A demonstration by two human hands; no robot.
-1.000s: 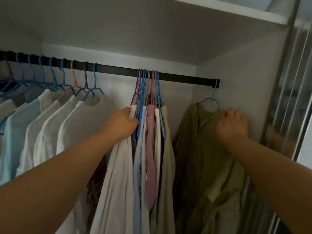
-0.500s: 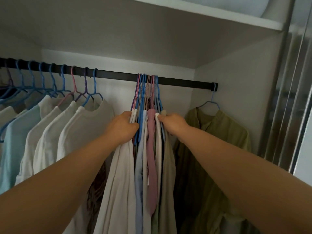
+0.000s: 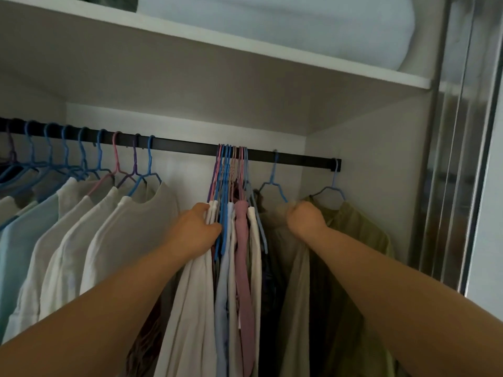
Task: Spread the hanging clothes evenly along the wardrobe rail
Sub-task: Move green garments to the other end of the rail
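A black rail [image 3: 185,145] runs across the wardrobe. Several white and pale blue shirts [image 3: 89,240] hang spaced out on its left part. A tight bunch of garments on blue and pink hangers [image 3: 231,186] hangs at the middle. My left hand [image 3: 196,229] grips the white garment at the bunch's left side. My right hand [image 3: 304,217] grips the shoulder of a beige garment [image 3: 295,281] on a blue hanger [image 3: 273,180], now apart from the bunch. An olive shirt [image 3: 359,235] hangs at the rail's right end.
A white shelf [image 3: 299,63] with pale folded bedding [image 3: 299,28] sits above the rail. The wardrobe's side wall [image 3: 367,159] and a shiny sliding-door frame [image 3: 457,159] close off the right. Bare rail shows between the left shirts and the bunch.
My right hand took the beige garment at the bunch's right side and slid it rightward along the rail, opening a gap. My left hand stayed on the bunch. The view tilted upward.
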